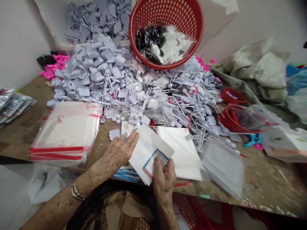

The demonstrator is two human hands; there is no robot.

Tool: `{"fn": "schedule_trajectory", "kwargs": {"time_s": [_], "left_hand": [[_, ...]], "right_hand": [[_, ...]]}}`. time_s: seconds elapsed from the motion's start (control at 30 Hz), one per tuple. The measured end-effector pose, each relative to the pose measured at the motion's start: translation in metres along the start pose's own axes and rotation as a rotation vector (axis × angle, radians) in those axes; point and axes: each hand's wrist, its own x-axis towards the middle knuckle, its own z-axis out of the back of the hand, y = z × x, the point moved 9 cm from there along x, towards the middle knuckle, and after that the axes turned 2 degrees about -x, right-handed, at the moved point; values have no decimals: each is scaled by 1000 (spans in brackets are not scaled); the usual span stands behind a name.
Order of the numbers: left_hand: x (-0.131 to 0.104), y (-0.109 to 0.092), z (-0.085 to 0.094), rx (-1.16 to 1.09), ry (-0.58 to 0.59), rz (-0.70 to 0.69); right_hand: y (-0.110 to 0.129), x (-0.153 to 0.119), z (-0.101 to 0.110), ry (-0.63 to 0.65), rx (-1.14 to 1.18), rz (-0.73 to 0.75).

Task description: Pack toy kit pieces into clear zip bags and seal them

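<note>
My right hand (164, 172) pinches a small blue-bordered card (153, 164) and the lower right part of a folded white sheet (147, 145), thumb on top. Against the sheet's left edge lies my left hand (120, 151), its fingers stretched out and nearly flat. Partly under my left hand are printed cards (126, 174) with blue edges. Just right of the sheet is a stack of white sheets (183, 153). A small pale plastic tray (114, 134) sits above my left hand.
A big heap of pale plastic pieces (96, 70) covers the back, with a red basket (166, 64) of packets on it. Clear bags (64, 127) with red strips lie left, plastic sleeves (224, 166) right. Small red baskets (236, 126) stand further right.
</note>
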Motion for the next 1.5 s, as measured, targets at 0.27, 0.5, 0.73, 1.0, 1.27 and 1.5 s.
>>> {"fn": "schedule_trajectory", "kwargs": {"time_s": [0.27,0.5,0.73,1.0,1.27,1.5], "left_hand": [[-1,-9,16,-5,-179,-17],[-22,11,18,-171,-371,221],[-23,1,23,-279,-512,293],[-27,6,14,-400,-422,364],[-38,1,-3,-225,-304,497],[-35,-9,-3,-286,-322,424]], "right_hand": [[-22,-2,-8,98,183,-108],[-19,2,5,57,-119,0],[-24,5,0,110,-147,-40],[-12,1,17,-48,-240,33],[-9,1,17,-72,-252,19],[-17,0,5,61,-192,-16]]}}
